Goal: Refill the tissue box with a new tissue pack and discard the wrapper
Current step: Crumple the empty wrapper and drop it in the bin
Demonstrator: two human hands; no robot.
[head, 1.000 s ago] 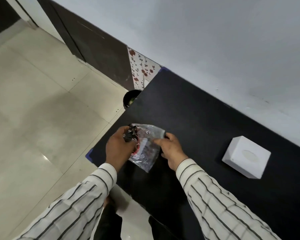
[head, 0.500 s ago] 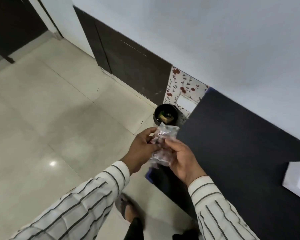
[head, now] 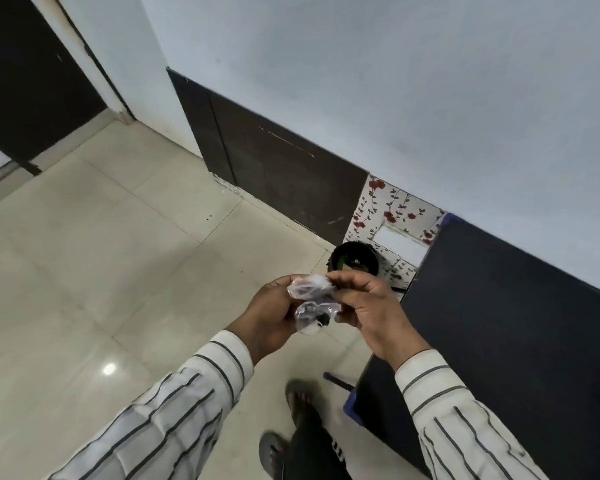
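Observation:
A crumpled clear plastic wrapper (head: 313, 303) with dark print is bunched between both hands, held over the floor left of the black table (head: 506, 317). My left hand (head: 272, 315) grips its left side from below. My right hand (head: 368, 306) pinches its top right edge with thumb and fingers. Just beyond the hands, a small round black bin (head: 354, 259) stands on the floor against the wall, with some green and pale scraps inside. The tissue box is out of view.
The black table has a blue corner (head: 352, 408) near my legs. A floral-patterned panel (head: 392, 216) sits behind the bin. Dark wall panelling (head: 284, 178) runs left of it. Glossy beige floor tiles (head: 118, 271) spread to the left. My sandalled feet (head: 291, 424) show below.
My view has swung left away from the table; the tissue box has left the frame. Both hands have crumpled the wrapper smaller and carried it closer to the bin.

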